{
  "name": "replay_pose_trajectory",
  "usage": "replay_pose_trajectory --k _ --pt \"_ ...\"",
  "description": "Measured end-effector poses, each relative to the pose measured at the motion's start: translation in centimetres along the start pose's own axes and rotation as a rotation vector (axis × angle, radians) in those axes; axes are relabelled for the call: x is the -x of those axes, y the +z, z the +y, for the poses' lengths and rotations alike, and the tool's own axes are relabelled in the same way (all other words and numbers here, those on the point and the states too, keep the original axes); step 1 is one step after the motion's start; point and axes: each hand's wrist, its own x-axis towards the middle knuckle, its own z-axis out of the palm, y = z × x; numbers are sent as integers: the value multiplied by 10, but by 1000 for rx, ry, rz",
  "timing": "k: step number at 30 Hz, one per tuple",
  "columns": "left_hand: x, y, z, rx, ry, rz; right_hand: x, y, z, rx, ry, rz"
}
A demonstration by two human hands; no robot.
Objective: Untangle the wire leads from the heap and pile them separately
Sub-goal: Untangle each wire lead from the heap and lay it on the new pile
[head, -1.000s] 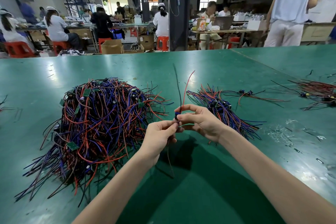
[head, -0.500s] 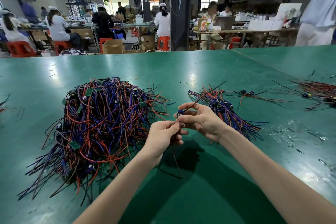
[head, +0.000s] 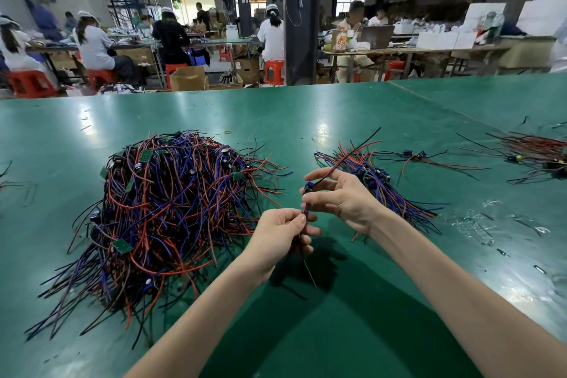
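Now left hand (head: 280, 235) and right hand (head: 340, 198) pinch one freed wire lead (head: 352, 154), seemingly due next onto the sorted pile (head: 389, 193).

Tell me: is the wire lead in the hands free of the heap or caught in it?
Free. Left hand and right hand pinch the wire lead apart from the heap; no wire joins them.
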Motion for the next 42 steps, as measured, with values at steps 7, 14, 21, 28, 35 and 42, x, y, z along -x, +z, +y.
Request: replay_pose_trajectory --k 7,14,21,28,35,42 --pt "2 2 1 30 -20 -37 0 -4 -3 33 29 16" --pt "6 7 2 -52 -44 -138 -6 -11 -7 -21 -54 210" --pt "7 8 5 -55 -71 -183 -10 -18 -9 15 -112 273" --pt "10 11 3 -100 -89 -228 -15 -27 -8 -45 -128 367" --pt "10 11 -1 -157 6 -254 -17 -28 -7 -47 -103 398" --pt "11 11 3 -164 194 -260 -12 -16 -7 -61 -52 293"
